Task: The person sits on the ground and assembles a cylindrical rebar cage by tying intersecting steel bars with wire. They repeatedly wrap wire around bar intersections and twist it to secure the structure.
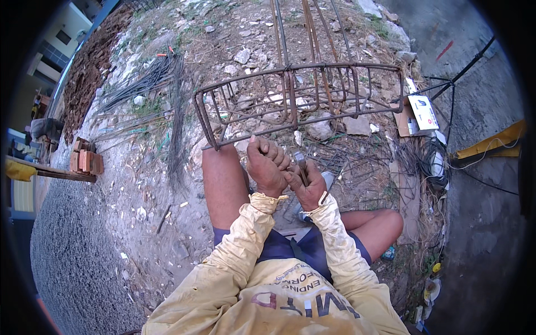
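Note:
My right hand (pixel 309 190) is closed around a pair of pincers (pixel 301 160), whose metal head points up and away from me. Close beside it, my left hand (pixel 266 171) has its fingers curled in, and what they hold, if anything, is hidden. The two hands are almost touching above my lap. Just beyond them stands a rusty rebar cage (pixel 290 95) made of long bars and bent stirrups. Its near left corner comes down by my left knee, and neither hand is clearly touching the bars.
A bundle of thin dark wires (pixel 177 123) lies on the rubble to the left. Bricks (pixel 86 159) stand beside a gravel heap (pixel 72 240). To the right are coiled wire (pixel 435 164), a white printed box (pixel 422 113) and yellow cloth (pixel 491 143). Long bars run away from me.

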Motion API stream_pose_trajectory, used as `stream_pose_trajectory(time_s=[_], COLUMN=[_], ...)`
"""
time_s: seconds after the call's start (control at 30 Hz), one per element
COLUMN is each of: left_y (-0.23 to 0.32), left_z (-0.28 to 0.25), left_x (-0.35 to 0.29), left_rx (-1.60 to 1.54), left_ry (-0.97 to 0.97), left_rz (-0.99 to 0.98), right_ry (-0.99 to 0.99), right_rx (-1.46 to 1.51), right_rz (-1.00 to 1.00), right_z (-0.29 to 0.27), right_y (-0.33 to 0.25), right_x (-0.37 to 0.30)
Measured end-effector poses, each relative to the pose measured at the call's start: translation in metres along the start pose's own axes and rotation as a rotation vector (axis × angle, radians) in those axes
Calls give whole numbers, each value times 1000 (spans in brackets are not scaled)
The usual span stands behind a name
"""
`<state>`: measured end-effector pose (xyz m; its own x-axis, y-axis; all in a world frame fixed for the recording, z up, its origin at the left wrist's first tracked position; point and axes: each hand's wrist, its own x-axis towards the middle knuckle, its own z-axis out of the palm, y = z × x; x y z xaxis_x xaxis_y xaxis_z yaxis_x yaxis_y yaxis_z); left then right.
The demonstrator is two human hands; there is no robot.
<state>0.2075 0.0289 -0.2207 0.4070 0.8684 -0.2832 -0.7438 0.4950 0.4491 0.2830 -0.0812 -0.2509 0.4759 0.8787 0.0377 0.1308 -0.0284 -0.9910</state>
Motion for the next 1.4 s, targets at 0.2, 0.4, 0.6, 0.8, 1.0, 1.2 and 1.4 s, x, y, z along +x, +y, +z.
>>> stream_pose_trajectory(time_s=[0.2,0.4,0.6,0.8,1.0,1.2,1.4], left_y=[-10,9,80,94,99,91,80], left_z=[-58,-74,23,37,23,15,12], left_x=[16,7,-19,43,81,65,25], left_rx=[239,1015,1381,1768,1980,1458,1608], left_ry=[150,96,-38,-155,-63,-140,-284], left_rz=[-149,13,282,25,152,166,495], right_ry=[42,192,298,269,214,248,223], right_rx=[97,141,246,366,363,344,482], right_rz=[158,91,95,22,35,31,139], right_z=[36,62,69,78,87,88,85], right_y=[61,69,51,62,60,52,39], right_x=[-3,28,52,68,77,81,77])
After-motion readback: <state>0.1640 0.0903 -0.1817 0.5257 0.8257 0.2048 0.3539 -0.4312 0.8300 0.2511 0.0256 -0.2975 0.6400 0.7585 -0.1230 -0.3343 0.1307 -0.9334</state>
